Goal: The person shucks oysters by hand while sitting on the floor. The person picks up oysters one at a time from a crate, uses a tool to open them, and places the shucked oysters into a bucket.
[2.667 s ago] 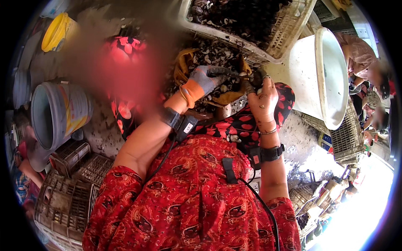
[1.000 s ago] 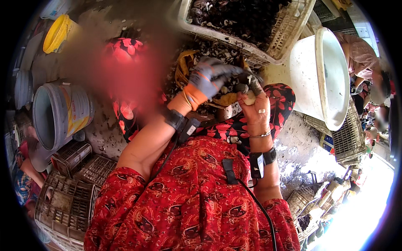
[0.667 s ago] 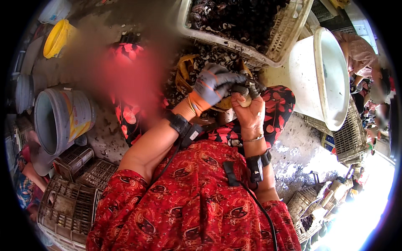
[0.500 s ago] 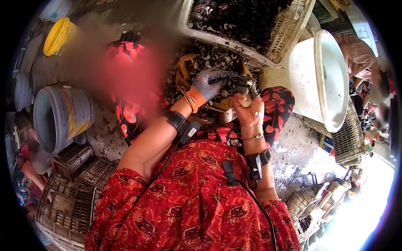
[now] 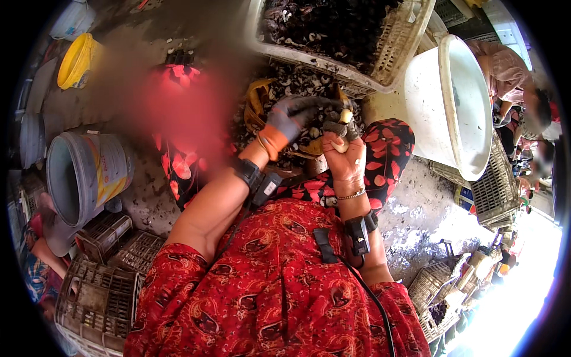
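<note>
Right of centre in the upper half, a small pale piece [image 5: 345, 116] sits at the fingertips of my right hand [image 5: 348, 160], which curls round a pale lump [image 5: 341, 145]. Whether my gloved left hand [image 5: 288, 120], alongside, grips anything, I cannot tell. A crate [image 5: 315, 60] stands top centre, a white tub [image 5: 425, 89] upper right.

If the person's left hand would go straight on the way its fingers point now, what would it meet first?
Probably the small pale piece at the right hand, just beyond the left hand, though depth is unclear.
</note>
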Motion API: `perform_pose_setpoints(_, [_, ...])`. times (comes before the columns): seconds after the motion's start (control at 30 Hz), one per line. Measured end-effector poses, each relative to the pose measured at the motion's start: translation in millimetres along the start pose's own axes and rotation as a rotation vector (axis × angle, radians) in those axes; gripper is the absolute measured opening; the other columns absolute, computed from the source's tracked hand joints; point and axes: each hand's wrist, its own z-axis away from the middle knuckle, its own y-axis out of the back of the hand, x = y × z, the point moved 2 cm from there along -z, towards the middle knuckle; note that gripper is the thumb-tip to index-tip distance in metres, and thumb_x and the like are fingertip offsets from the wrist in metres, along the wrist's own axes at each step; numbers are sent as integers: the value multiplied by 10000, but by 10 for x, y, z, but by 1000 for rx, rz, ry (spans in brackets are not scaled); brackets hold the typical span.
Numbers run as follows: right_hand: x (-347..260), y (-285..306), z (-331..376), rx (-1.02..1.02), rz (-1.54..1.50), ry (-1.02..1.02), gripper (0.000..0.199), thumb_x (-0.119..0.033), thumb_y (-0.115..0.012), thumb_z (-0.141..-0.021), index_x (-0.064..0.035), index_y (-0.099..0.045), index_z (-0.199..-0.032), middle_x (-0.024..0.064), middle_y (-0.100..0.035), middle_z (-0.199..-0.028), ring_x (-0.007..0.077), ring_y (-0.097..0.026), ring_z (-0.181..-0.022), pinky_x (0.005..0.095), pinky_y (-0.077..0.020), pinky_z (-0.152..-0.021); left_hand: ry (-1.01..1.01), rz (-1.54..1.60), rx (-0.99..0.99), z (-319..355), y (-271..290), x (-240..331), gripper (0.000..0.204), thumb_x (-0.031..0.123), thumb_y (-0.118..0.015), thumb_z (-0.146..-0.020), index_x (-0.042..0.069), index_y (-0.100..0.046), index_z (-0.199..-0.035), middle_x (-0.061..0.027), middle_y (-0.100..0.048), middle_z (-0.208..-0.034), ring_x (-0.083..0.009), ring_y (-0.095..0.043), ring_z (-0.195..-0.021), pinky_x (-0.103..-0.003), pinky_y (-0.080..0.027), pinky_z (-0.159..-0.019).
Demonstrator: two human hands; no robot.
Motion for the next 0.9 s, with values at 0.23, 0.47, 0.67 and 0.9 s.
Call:
perform_pose_setpoints(0.23, [20, -77, 26, 62, 133, 64, 184, -149, -454, -869, -59, -561, -989, 72, -578, -896, 188, -481, -697, 279, -402, -550, -390, -431, -57, -2, -81, 363, 284, 13, -576, -742, 155, -669, -970, -64, -649, -889, -190, -598, -775, -302, -475, -758])
perform_pose_setpoints(0.47, [-53, 27, 1, 105, 600, 370, 168, -144, -439, -889, -74, -559, -983, 76, -585, -900, 216, -566, -753, 298, -438, -541, -42, -102, 122, -95, 130, 30, 273, 8, -578, -737, 142, -670, -957, -79, -652, -897, -209, -607, -849, -329, -466, -783])
perform_pose_setpoints(0.67, [-27, 23, 76, 122, 759, 558, 151, -55, -533, -849, -54, -553, -1000, 76, -589, -912, 188, -585, -722, 273, -477, -567, -432, -496, -50, -33, 11, 242, 213, 32, -614, -737, 89, -669, -935, -73, -634, -926, -217, -594, -775, -304, -472, -724])
perform_pose_setpoints(0.9, [-52, 24, 9, -4, 183, 78, 180, -166, -447, -889, -62, -552, -993, 68, -587, -916, 162, -461, -667, 246, -363, -513, -511, -512, -142, -11, -82, 344, 260, 31, -616, -728, 124, -670, -965, -75, -631, -908, -204, -574, -850, -317, -448, -771])
